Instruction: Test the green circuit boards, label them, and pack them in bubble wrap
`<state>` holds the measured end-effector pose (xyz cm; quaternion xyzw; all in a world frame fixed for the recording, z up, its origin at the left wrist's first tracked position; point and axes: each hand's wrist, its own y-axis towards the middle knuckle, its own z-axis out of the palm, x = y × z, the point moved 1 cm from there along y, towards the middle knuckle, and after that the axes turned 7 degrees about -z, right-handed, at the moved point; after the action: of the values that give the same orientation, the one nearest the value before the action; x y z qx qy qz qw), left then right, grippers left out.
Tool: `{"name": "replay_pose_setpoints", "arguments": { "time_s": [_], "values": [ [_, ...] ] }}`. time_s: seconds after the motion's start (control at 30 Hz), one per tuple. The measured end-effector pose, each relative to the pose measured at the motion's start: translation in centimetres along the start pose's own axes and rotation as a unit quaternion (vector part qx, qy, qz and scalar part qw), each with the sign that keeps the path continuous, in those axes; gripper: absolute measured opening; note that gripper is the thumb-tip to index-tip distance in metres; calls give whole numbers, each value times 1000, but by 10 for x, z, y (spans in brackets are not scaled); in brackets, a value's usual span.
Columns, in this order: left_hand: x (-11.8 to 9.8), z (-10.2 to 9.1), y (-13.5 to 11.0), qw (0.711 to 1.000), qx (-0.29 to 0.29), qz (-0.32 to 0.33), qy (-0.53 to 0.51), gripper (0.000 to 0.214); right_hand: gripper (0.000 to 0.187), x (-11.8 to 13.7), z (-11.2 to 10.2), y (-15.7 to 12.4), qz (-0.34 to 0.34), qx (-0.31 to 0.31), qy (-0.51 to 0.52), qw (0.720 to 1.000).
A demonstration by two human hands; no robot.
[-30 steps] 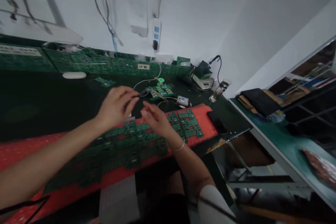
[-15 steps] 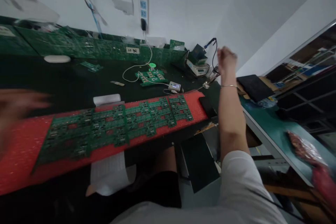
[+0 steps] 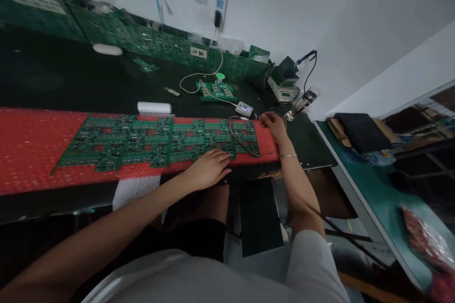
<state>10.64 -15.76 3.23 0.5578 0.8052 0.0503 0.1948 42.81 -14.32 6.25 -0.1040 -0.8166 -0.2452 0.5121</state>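
My left hand [image 3: 209,169] lies palm down at the front edge of a row of green circuit boards [image 3: 149,142], fingers stretched out over the boards' near edge and holding nothing visible. The boards lie side by side on a red bubble-wrap sheet [image 3: 28,147]. My right hand [image 3: 274,125] is at the sheet's right end, fingers loosely bent and apart, with nothing visible in them. A thin brown cable [image 3: 245,146] loops from beside a small white meter [image 3: 244,109] across the rightmost board and toward my right wrist.
Behind the boards are a white roll [image 3: 154,107], a knife-like blade [image 3: 172,91], more green boards [image 3: 216,91] and a green-topped spool [image 3: 220,77]. A scale-like device [image 3: 283,91] and a clear cylinder [image 3: 301,104] stand at right. Green bins [image 3: 159,45] line the wall.
My right hand has come down from the air at upper right to the sheet's right end. My left hand has moved in from the far left. The cable now loops over the rightmost board.
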Motion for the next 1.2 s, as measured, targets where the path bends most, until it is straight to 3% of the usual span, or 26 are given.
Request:
{"name": "replay_pose_setpoints", "arguments": {
  "time_s": [0.13, 0.23, 0.4, 0.67, 0.8, 0.93, 1.03, 1.1, 1.2],
  "values": [
    [11, 36, 59, 994, 71, -51, 66, 44, 21, 4, 18, -45, -50, 162, -126, 977],
    [17, 49, 72, 991, 90, -64, 73, 53, 11, 8, 41, -67, -79, 240, -219, 942],
    [23, 60, 62, 991, 89, -79, 56, 67, 10, 16, 66, -80, -64, 276, -361, 889],
    [21, 65, 58, 990, 68, -113, 51, 75, 16, 29, 66, -82, -19, 281, -420, 863],
    [20, 63, 61, 989, 57, -121, 57, 69, 15, 29, 59, -73, 36, 285, -404, 868],
    [21, 61, 60, 992, 30, -118, 42, 60, 13, 23, 60, -71, -1, 297, -379, 876],
    [23, 59, 60, 993, 38, -107, 40, 57, 9, 17, 52, -61, -7, 253, -310, 917],
    [26, 57, 65, 992, 56, -101, 43, 58, 6, 13, 33, -43, -3, 192, -250, 949],
    [31, 56, 84, 992, 82, -88, 29, 70, 15, 6, -19, 0, -2, 80, -194, 978]
  ]
}}
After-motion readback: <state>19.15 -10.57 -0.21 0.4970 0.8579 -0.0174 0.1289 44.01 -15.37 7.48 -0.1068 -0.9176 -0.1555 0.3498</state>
